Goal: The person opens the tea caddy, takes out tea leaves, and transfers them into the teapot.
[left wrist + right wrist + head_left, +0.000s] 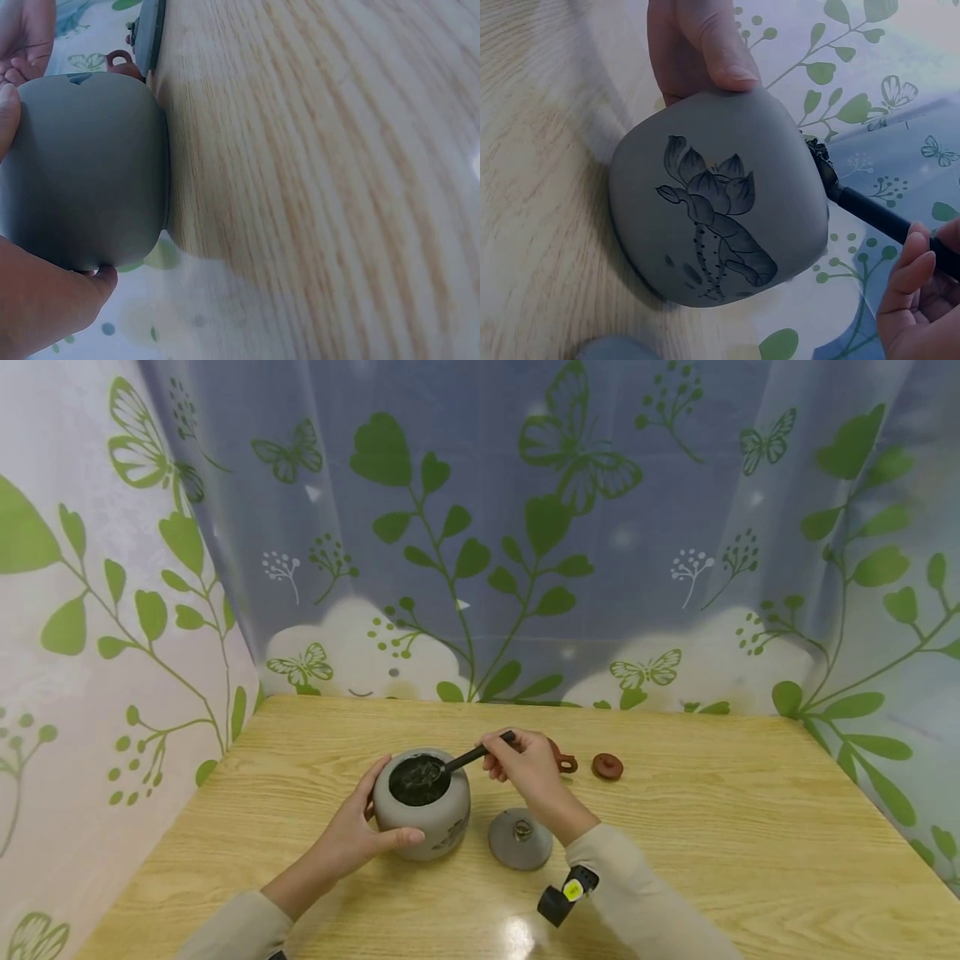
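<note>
A rounded grey jar [450, 814] stands on the table with its dark mouth up, and dark tea leaves [412, 787] show inside. Its side bears a painted lotus, plain in the right wrist view. My left hand [348, 835] grips the jar, thumb across the near side and fingers round the left. My right hand [534, 770] pinches the black handle of a spoon [472, 755] above the jar's right rim. In the right wrist view the spoon [874, 214] slants to the mouth, with dark leaves at its head. The rest of its bowl is hidden.
Right of the jar lies a grey cone-shaped lid [517, 847] with a ring knob. A red-brown teapot [567, 764], mostly hidden, sits behind my right hand, and its small lid [607, 767] rests farther right. A patterned curtain [480, 610] hangs behind the wooden table [712, 843].
</note>
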The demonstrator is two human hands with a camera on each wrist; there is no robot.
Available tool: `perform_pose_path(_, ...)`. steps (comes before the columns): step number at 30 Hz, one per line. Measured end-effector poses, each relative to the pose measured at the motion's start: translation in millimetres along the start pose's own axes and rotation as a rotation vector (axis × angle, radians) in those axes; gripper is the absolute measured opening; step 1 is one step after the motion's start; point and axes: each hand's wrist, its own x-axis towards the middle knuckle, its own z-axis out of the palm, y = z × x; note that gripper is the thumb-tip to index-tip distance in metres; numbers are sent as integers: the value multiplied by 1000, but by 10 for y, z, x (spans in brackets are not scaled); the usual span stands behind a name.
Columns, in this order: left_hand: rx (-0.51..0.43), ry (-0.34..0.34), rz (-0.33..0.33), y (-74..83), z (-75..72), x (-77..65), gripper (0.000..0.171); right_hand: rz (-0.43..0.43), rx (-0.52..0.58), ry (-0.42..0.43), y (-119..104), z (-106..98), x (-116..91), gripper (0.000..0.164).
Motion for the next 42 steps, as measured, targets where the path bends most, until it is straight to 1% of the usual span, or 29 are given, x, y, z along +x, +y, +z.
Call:
perform_pose_path(5, 3, 4, -4, -16, -1, 0, 109, 24, 47, 13, -37, -73, 13, 28)
perform_pose_path(9, -4, 1, 0, -15, 0, 1, 109, 45, 69, 43, -59, -149, 18, 27)
perform_pose_path(15, -9, 2, 0, -7, -3, -1, 109, 31, 75, 101, -65, -291, 37, 24)
perform_pose_path(22, -4, 8, 2, -15, -5, -7, 109, 45, 82, 123, -66, -514, 41, 30)
perform_pose_path(24, -6, 9, -1, -17, -4, -7, 110, 49, 72, 142, -55, -586, 47, 31)
perform_pose_path(30, -1, 4, 4, -1, -2, -5, 109, 49, 89, 197, -11, -811, 54, 31)
perform_pose_path(38, 8, 6, 8, 9, 6, -9, 109, 63, 44, 281, 83, -1076, 27, 32)
perform_pose_path(42, 17, 5, 10, 18, 7, -12, 109, 50, 3, 332, 155, -1171, 19, 30)
